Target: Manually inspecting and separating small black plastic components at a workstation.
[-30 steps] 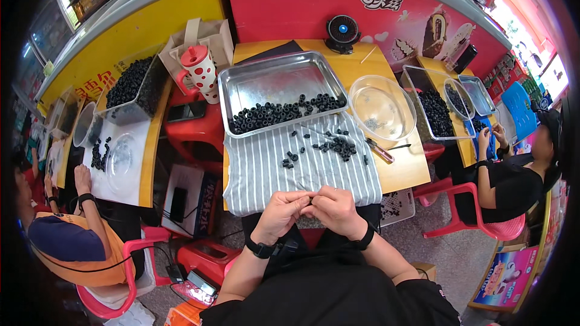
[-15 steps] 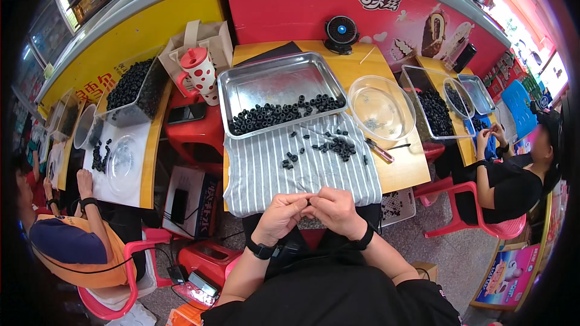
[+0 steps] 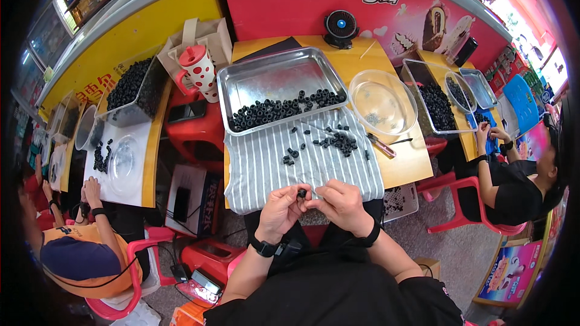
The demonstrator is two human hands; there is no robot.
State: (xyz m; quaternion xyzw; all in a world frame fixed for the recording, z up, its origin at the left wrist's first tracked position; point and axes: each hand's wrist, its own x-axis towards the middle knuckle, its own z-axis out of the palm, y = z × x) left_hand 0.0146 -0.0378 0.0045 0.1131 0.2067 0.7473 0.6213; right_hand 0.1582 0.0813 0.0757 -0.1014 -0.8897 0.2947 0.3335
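Note:
My left hand [image 3: 282, 209] and my right hand [image 3: 340, 203] meet at the near edge of a grey striped cloth [image 3: 266, 169], fingertips pinched together on a small black ring [image 3: 301, 193]. Both wrists wear black bands. Loose black rings [image 3: 338, 140] lie scattered on the cloth beyond my hands. Behind the cloth a steel tray [image 3: 266, 81] holds a row of black rings [image 3: 278, 108] along its near side.
A clear round bowl [image 3: 382, 101] and a small tool [image 3: 380, 145] lie right of the cloth. A black fan [image 3: 341, 26] stands at the table's back. A dotted red-lidded jug [image 3: 199, 70] sits left. A person [image 3: 513, 187] works at the right table, another [image 3: 78, 247] at the left.
My hands have stayed at the cloth's near edge, with only slight finger movement around the small ring.

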